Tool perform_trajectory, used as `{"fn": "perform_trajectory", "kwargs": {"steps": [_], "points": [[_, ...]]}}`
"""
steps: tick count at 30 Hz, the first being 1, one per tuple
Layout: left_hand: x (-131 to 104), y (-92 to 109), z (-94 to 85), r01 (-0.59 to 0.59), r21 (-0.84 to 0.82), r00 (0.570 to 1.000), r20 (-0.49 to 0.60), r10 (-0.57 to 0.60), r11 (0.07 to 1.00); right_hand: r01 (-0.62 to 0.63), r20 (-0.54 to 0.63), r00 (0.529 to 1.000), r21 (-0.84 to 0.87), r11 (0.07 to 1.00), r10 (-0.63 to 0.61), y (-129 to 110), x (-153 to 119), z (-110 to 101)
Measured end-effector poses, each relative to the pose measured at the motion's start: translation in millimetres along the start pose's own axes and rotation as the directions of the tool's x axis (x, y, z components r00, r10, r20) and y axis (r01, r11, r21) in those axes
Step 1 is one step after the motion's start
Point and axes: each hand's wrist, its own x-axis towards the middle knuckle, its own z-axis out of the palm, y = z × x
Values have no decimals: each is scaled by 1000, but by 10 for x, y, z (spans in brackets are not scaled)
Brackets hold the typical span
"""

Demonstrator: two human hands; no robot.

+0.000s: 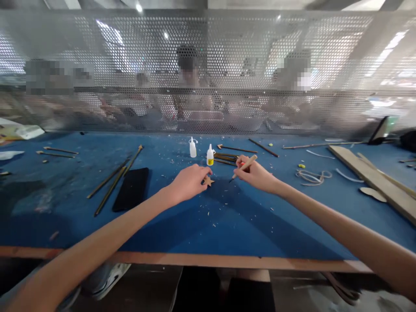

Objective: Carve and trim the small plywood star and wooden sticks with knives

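Bare left forearm leads to the left hand, its fingers pinching a wooden star mid-table, while the right hand, apart to its right, clasps a wooden-handled tool slanting tip-down and leftward toward the star.

Blue-topped table with a brown front edge. Behind the table, a grey perforated screen; high beyond the table, bright lights; below the table, dim floor.

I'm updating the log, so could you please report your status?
Left hand holding wooden star. Right hand gripping wooden-handled pointed tool. Two squeeze bottles standing just beyond.
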Motion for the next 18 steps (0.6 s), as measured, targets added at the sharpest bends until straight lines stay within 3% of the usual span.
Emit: {"fn": "perform_trajectory", "kwargs": {"steps": [7,18], "points": [[419,65,179,-84,-76,996,-8,83,994,12,-161,986,314,949,41,308,206,164],[265,-69,347,-115,-183,989,-110,96,976,-48,-75,993,416,908,86,382,241,270]]}}
